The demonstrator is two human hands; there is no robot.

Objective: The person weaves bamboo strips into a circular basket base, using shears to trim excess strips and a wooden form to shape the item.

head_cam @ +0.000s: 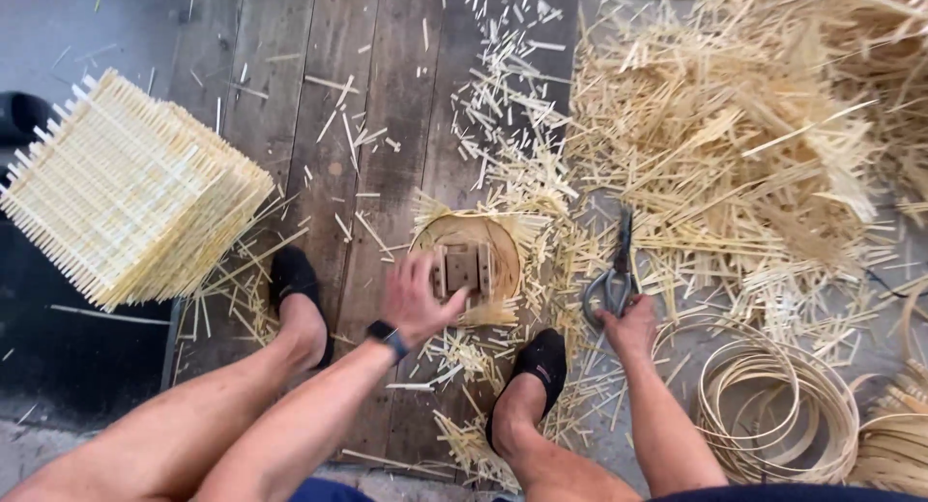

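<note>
My left hand [419, 299] rests on a round bamboo frame [509, 249] that lies on the wooden floor and carries a small wooden block [465, 269] at its middle; the fingers touch the block's left side. A black watch [388, 337] is on that wrist. My right hand [628, 326] grips the handles of a pair of grey scissors [613, 276], whose blades point away from me over the bamboo scraps. Both my feet, in black shoes [292, 275], stand on either side of the frame.
A stack of square woven bamboo mats [130, 191] stands at the left. A big heap of split bamboo strips [735, 125] fills the upper right. Coiled bamboo hoops [773, 405] lie at the lower right. Short offcuts litter the planks.
</note>
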